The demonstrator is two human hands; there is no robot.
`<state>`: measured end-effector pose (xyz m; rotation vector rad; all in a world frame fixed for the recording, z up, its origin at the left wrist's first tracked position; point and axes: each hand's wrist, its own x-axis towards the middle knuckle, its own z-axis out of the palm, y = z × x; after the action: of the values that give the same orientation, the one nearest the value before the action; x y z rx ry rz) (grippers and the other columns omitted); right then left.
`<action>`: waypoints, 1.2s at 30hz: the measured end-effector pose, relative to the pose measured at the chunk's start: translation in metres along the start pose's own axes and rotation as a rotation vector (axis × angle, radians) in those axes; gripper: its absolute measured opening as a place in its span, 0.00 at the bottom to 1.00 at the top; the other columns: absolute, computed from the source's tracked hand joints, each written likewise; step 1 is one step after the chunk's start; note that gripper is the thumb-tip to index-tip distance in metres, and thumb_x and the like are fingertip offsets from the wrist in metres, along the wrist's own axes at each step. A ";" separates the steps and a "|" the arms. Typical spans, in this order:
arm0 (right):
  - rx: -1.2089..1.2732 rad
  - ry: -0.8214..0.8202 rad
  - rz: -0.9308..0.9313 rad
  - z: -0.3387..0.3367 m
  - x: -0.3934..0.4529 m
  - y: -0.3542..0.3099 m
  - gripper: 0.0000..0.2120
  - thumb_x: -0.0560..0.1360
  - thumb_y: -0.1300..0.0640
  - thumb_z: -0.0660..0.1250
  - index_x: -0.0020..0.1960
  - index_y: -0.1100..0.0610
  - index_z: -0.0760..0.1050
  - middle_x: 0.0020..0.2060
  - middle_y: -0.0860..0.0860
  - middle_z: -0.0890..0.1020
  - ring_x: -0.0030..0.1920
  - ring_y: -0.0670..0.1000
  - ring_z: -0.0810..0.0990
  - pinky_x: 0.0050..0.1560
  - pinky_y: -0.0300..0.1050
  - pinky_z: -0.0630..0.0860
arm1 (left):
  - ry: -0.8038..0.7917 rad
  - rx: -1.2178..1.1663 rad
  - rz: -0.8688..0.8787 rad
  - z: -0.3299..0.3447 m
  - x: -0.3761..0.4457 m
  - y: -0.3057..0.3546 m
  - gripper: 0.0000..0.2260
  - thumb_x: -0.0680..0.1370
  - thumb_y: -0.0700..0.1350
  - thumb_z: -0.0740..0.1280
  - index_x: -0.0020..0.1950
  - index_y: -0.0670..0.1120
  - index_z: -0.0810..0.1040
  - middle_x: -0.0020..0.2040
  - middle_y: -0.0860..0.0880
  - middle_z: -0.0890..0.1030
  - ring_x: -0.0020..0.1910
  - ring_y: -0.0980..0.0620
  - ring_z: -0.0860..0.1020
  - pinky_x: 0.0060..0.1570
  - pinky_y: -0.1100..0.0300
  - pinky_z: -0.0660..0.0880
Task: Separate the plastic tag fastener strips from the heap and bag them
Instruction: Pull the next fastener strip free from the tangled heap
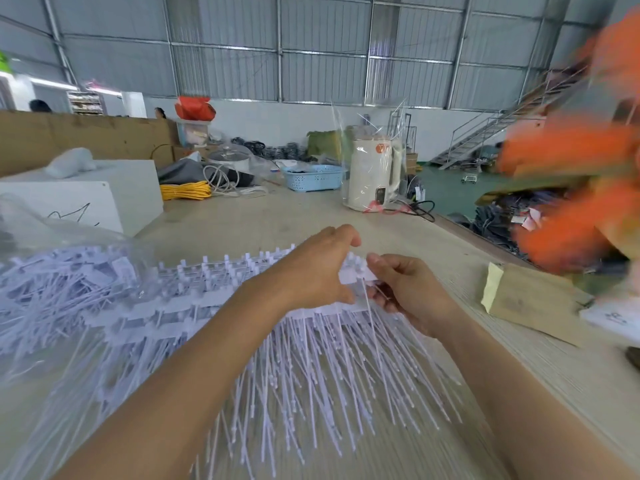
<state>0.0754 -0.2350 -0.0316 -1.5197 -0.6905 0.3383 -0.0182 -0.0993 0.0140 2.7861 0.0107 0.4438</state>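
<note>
A heap of white plastic tag fastener strips (304, 368) spreads over the wooden table, heads lined up in rows and thin tails fanning toward me. My left hand (318, 268) reaches across the heap and grips the head end of a strip at the right edge. My right hand (401, 285) pinches the same strip's end (358, 275) from the other side, fingers curled around it. A clear plastic bag (69, 271) lies at the left, partly over more tangled strips.
A white box (104, 195) stands at the back left. A wrapped white kettle (374, 178), a blue basket (313, 177) and yellow cord (185, 191) sit farther back. A brown envelope (530, 303) lies at the right. Blurred orange shapes (581, 188) fill the right edge.
</note>
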 end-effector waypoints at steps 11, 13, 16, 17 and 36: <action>0.213 -0.129 0.081 0.002 -0.002 -0.002 0.16 0.78 0.51 0.62 0.39 0.61 0.77 0.31 0.57 0.80 0.25 0.47 0.70 0.20 0.35 0.65 | 0.195 0.161 0.077 0.013 -0.004 -0.007 0.09 0.77 0.48 0.66 0.50 0.42 0.77 0.44 0.43 0.79 0.44 0.43 0.76 0.40 0.53 0.70; 0.199 -0.104 0.049 0.002 -0.002 -0.001 0.15 0.80 0.54 0.60 0.40 0.62 0.76 0.30 0.57 0.80 0.24 0.46 0.70 0.21 0.36 0.64 | 0.168 0.196 0.115 0.014 -0.002 -0.009 0.10 0.78 0.47 0.64 0.50 0.40 0.77 0.45 0.42 0.79 0.44 0.42 0.76 0.41 0.51 0.70; 0.109 -0.074 -0.024 0.005 -0.001 0.004 0.14 0.81 0.59 0.59 0.40 0.63 0.77 0.30 0.56 0.80 0.24 0.46 0.69 0.22 0.36 0.65 | 0.088 0.251 0.122 0.015 -0.001 -0.012 0.09 0.78 0.47 0.63 0.52 0.42 0.76 0.47 0.42 0.79 0.46 0.42 0.75 0.38 0.55 0.67; 0.072 -0.069 -0.059 0.005 -0.002 0.005 0.15 0.81 0.60 0.59 0.39 0.62 0.77 0.30 0.55 0.80 0.24 0.46 0.69 0.23 0.36 0.65 | 0.071 0.253 0.123 0.015 -0.001 -0.014 0.09 0.78 0.48 0.63 0.51 0.43 0.77 0.46 0.42 0.79 0.45 0.42 0.75 0.38 0.55 0.67; 1.072 0.005 0.052 -0.042 0.008 -0.019 0.07 0.75 0.56 0.58 0.40 0.58 0.67 0.29 0.49 0.75 0.25 0.43 0.71 0.23 0.28 0.68 | 0.012 -0.650 -0.029 -0.002 -0.007 -0.010 0.05 0.76 0.45 0.68 0.51 0.48 0.79 0.43 0.52 0.80 0.44 0.55 0.78 0.54 0.57 0.75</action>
<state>0.1028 -0.2645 -0.0074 -0.5134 -0.3468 0.6174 -0.0247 -0.0896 0.0102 2.1416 -0.0771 0.3726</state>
